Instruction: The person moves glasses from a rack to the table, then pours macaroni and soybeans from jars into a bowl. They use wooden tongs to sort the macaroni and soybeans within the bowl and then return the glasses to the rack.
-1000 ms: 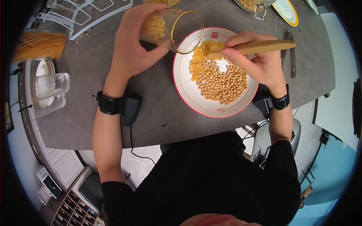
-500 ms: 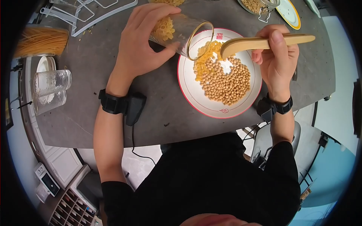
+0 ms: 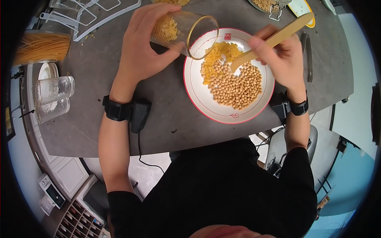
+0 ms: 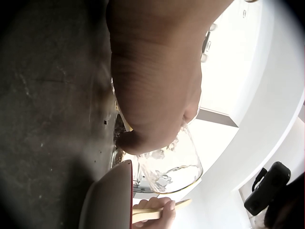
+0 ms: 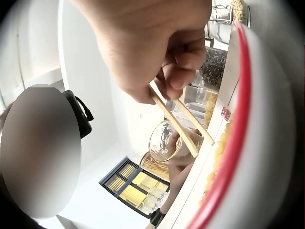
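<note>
My left hand (image 3: 141, 51) grips a gold-rimmed glass (image 3: 186, 24), tipped on its side with small yellow pasta inside. Its mouth faces right, over the edge of a white plate (image 3: 200, 105) with a red rim. My right hand (image 3: 285, 57) holds wooden tongs (image 3: 279, 36) between thumb and fingers. Their curved tips point down at a bare patch between the pasta and the beans. In the right wrist view the two tong arms (image 5: 178, 129) stand slightly apart, with nothing seen between them. On the plate, yellow pasta (image 3: 228, 49) lies along the upper left and soybeans (image 3: 236, 93) fill the middle.
A white wire rack (image 3: 107, 20) stands at the back left, above a container of spaghetti (image 3: 43, 47). Clear glasses (image 3: 53, 93) lie at the left edge. At the back right are a jar of beans (image 3: 264, 4) and a yellow-rimmed plate (image 3: 303, 12).
The tong tips were in the pasta, then lifted away with the tongs nearly level. Now the right hand has turned and the tips slant down beside the beans. The left hand still holds the tipped glass.
</note>
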### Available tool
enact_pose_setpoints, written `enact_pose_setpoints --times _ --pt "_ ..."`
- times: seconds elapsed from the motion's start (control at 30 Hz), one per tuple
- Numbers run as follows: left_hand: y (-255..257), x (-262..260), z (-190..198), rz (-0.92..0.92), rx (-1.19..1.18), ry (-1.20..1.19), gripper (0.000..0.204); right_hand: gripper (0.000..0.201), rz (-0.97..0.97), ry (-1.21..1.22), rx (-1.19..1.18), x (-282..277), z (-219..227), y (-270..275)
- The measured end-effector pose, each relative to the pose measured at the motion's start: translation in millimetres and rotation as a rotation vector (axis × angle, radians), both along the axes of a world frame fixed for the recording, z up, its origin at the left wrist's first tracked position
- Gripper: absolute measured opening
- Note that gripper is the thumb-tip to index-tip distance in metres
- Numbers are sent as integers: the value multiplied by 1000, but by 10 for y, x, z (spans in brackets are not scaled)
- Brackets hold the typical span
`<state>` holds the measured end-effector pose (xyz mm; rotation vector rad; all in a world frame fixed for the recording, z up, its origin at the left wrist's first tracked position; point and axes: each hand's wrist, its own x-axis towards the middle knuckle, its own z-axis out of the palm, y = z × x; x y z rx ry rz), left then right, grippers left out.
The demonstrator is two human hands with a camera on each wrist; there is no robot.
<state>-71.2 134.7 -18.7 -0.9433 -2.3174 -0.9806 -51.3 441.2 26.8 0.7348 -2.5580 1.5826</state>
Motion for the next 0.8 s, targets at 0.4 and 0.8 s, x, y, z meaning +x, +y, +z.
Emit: enact_pose_setpoints --times 0.4,0.8 --pt "-5 1 -5 -6 0 1 69 17 76 -34 18 32 -92 -82" --pt "-6 2 5 12 10 -1 69 16 292 94 134 76 12 -78"
